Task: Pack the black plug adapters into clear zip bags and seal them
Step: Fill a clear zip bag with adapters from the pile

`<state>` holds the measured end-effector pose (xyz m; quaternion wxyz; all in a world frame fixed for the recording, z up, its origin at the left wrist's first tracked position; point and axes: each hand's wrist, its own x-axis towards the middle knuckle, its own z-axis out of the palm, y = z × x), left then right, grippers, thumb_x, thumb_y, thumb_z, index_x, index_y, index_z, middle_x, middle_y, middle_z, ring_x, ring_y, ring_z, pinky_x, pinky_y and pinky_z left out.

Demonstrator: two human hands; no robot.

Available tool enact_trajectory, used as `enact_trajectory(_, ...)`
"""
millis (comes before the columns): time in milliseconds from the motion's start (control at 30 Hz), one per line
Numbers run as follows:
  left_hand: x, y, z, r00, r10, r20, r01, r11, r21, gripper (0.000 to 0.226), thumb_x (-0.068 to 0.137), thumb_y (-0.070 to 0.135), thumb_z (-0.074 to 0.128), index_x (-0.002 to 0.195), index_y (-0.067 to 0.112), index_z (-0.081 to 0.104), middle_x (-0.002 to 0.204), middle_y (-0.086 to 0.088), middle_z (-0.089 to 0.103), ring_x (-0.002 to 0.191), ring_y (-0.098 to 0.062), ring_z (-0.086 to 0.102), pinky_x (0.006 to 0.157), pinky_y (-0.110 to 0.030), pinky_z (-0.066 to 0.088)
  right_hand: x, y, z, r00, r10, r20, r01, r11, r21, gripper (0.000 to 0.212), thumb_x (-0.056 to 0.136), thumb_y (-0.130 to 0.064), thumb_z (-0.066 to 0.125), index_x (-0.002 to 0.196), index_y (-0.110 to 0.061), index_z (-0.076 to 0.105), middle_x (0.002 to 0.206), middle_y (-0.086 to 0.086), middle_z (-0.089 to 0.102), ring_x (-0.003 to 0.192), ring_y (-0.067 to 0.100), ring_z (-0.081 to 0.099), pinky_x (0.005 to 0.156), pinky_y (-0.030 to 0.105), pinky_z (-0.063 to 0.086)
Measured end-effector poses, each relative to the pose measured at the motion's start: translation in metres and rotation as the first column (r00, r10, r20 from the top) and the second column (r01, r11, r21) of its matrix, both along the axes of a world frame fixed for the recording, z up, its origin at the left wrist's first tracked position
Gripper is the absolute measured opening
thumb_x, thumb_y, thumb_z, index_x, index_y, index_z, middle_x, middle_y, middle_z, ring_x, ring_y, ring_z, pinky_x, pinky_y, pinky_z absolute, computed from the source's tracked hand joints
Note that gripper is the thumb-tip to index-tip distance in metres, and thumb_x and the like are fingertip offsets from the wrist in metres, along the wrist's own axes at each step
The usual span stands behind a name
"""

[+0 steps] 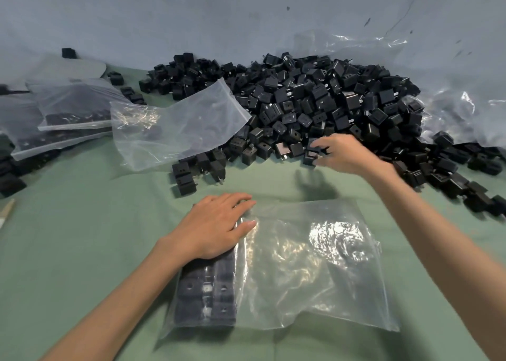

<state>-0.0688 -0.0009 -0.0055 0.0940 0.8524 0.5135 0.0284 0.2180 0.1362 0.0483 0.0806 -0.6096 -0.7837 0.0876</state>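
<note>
A clear zip bag (315, 273) lies flat on the green cloth in front of me, with several black plug adapters (208, 292) lined up in its left side. My left hand (216, 227) rests flat on the bag's upper left corner, fingers straight. A large heap of black plug adapters (315, 100) fills the middle and right of the table. My right hand (342, 153) reaches into the heap's near edge, its fingers curled around adapters (312, 152) there.
An empty clear zip bag (175, 125) lies against the heap's left side. Filled bags (71, 114) are stacked at the far left. Crumpled clear plastic sheeting (451, 100) lies behind and to the right of the heap. Loose adapters (465, 179) trail along the right edge. A grey wall stands behind.
</note>
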Motion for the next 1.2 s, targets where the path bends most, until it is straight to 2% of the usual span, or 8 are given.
enact_trajectory(67,-0.001,0.001,-0.001,1.000,0.001,0.001,-0.001,1.000,0.003,0.071,0.087,0.064,0.006,0.150,0.033,0.021,0.154,0.016,0.022,0.138,-0.004,0.023,0.112,-0.030,0.019,-0.019,0.006,-0.026,0.987,0.033,0.160,-0.029,0.999,-0.028,0.035,0.087,-0.033,0.068,0.119,-0.020,0.061,0.123,0.009,0.047,0.102,0.032,0.057,0.087,0.042,0.049)
enact_trajectory(300,-0.001,0.001,-0.002,1.000,0.004,0.025,-0.005,1.000,0.007,0.071,0.088,0.065,0.008,0.149,0.033,0.024,0.154,0.016,0.026,0.138,-0.004,0.025,0.111,-0.029,0.020,0.021,-0.016,-0.035,0.995,-0.013,-0.104,0.008,0.999,-0.046,0.022,0.094,-0.018,0.054,0.115,-0.022,0.060,0.127,0.008,0.044,0.102,0.024,0.053,0.092,0.029,0.040)
enact_trajectory(600,0.000,0.000,-0.002,0.999,0.025,0.038,-0.025,0.999,0.022,0.066,0.091,0.063,0.015,0.147,0.033,0.029,0.152,0.015,0.030,0.136,-0.005,0.029,0.109,-0.029,0.021,0.077,-0.167,-0.029,0.934,-0.068,-0.351,-0.023,0.968,-0.248,0.029,0.078,-0.046,0.061,0.080,-0.017,0.064,0.067,-0.002,0.063,0.063,0.014,0.054,0.058,0.020,0.040)
enact_trajectory(767,0.000,0.000,-0.001,0.998,0.029,0.050,-0.031,0.999,0.031,0.064,0.091,0.061,0.018,0.145,0.031,0.036,0.149,0.014,0.035,0.134,-0.007,0.033,0.107,-0.030,0.025,0.048,-0.200,-0.014,0.683,-0.028,-0.730,-0.425,0.798,-0.428,0.042,0.075,-0.045,0.068,0.115,-0.048,0.056,0.111,-0.001,0.061,0.102,0.014,0.062,0.087,0.019,0.050)
enact_trajectory(867,-0.001,-0.001,-0.001,0.998,0.034,0.059,-0.036,0.999,0.037,0.057,0.096,0.056,0.024,0.144,0.029,0.037,0.149,0.013,0.036,0.134,-0.008,0.033,0.106,-0.031,0.025,0.027,-0.189,-0.011,0.466,-0.121,-0.877,-0.542,0.745,-0.390,0.050,0.087,-0.024,0.055,0.136,-0.025,0.045,0.108,0.003,0.066,0.111,0.026,0.063,0.089,0.026,0.051)
enact_trajectory(1000,0.000,-0.002,0.000,0.997,0.037,0.072,-0.040,0.998,0.038,0.054,0.097,0.054,0.027,0.143,0.027,0.039,0.148,0.013,0.037,0.131,-0.008,0.035,0.105,-0.031,0.027,-0.008,-0.175,-0.010,0.720,0.001,-0.694,-0.547,0.617,-0.566,0.042,0.096,-0.018,0.052,0.137,-0.021,0.046,0.098,-0.005,0.072,0.081,0.011,0.069,0.065,0.018,0.052)
enact_trajectory(1067,0.000,-0.001,0.000,0.997,0.039,0.071,-0.042,0.998,0.042,0.054,0.097,0.053,0.028,0.142,0.027,0.041,0.147,0.013,0.038,0.131,-0.009,0.036,0.105,-0.031,0.027,-0.028,-0.167,-0.015,0.808,0.253,-0.533,-0.553,0.636,-0.538,0.042,0.095,-0.018,0.059,0.136,-0.019,0.049,0.113,0.001,0.070,0.099,0.014,0.066,0.083,0.026,0.053)
enact_trajectory(1200,0.000,0.000,-0.002,0.997,0.038,0.073,-0.041,0.998,0.045,0.054,0.097,0.054,0.027,0.141,0.027,0.043,0.146,0.013,0.040,0.130,-0.009,0.037,0.105,-0.032,0.027,-0.067,-0.162,-0.023,0.695,0.427,-0.579,-0.684,0.642,-0.347,0.040,0.095,-0.008,0.057,0.134,-0.006,0.051,0.124,0.010,0.063,0.111,0.021,0.060,0.098,0.030,0.047)
